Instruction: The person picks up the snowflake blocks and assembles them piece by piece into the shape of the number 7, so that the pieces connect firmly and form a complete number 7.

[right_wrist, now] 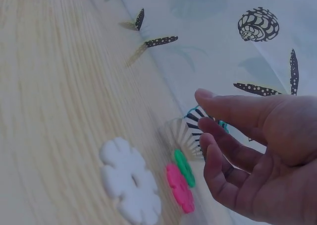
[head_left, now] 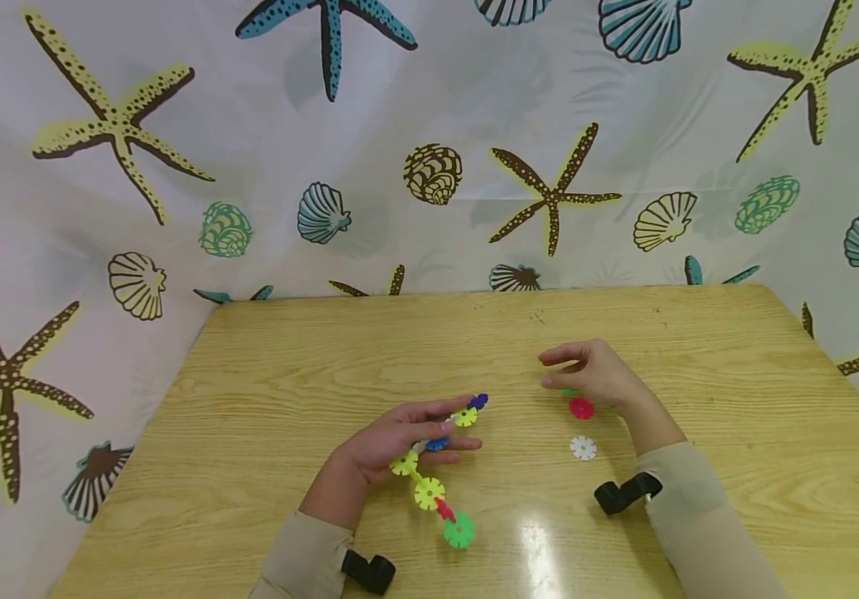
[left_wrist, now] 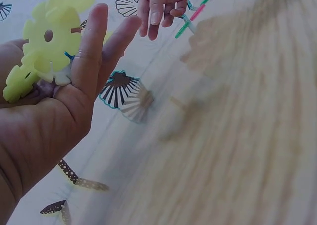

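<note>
My left hand (head_left: 392, 437) holds a chain of interlocking snowflake discs (head_left: 429, 493) between thumb and fingers. Its upper end is dark blue, followed by yellow, white and blue discs; yellow, red and green ones hang below the palm. In the left wrist view, yellow discs (left_wrist: 48, 35) lie across the palm and two fingers stick out straight. My right hand (head_left: 602, 376) hovers over the table with loosely bent fingers and nothing in them. Beneath and beside it lie a green disc (right_wrist: 184, 168), a pink disc (head_left: 582, 408) and, nearer to me, a white disc (head_left: 583, 448).
The discs lie on a light wooden table (head_left: 310, 358). A white cloth (head_left: 399, 108) printed with starfish and shells rises behind the table and along both sides. Black wrist mounts (head_left: 628, 492) sit on both beige sleeves (head_left: 707, 516).
</note>
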{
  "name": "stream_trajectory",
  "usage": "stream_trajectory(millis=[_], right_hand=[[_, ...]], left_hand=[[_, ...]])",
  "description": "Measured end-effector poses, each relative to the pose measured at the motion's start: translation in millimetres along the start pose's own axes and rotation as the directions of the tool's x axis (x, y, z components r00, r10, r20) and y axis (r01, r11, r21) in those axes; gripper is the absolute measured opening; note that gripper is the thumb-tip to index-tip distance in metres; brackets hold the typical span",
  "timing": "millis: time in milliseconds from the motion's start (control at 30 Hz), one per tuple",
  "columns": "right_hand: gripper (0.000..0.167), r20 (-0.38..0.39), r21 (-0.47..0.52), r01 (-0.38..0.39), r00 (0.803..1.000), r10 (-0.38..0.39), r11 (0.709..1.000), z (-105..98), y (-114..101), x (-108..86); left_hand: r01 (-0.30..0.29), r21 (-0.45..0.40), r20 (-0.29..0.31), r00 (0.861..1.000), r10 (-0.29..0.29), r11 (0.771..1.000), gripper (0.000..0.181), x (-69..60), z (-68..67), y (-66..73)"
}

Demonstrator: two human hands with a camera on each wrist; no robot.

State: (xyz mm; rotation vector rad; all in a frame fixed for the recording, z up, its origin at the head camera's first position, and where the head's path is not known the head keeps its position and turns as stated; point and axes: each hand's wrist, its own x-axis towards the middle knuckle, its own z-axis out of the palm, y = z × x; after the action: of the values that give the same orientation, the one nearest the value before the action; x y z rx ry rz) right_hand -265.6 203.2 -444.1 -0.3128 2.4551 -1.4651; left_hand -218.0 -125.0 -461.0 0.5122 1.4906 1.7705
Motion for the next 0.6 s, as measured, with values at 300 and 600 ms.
stream_trajectory(millis=[300,600], right_hand=[[0.043,-0.008,-0.013,-0.051,0.999,0.051,0.999,-5,8,0.3],[0.045,-0.003,-0.037,-0.094,0.996,0.094,0.995,-11,15,0.8]], left_hand=[[-0.004,-0.025,-0.025,1.000,0.003,1.000,0.051,-0.3,-0.4,0.1],[0.001,-0.022,-0.044,0.999,-0.002,1.000,0.049,-1.9,-1.4,0.6]])
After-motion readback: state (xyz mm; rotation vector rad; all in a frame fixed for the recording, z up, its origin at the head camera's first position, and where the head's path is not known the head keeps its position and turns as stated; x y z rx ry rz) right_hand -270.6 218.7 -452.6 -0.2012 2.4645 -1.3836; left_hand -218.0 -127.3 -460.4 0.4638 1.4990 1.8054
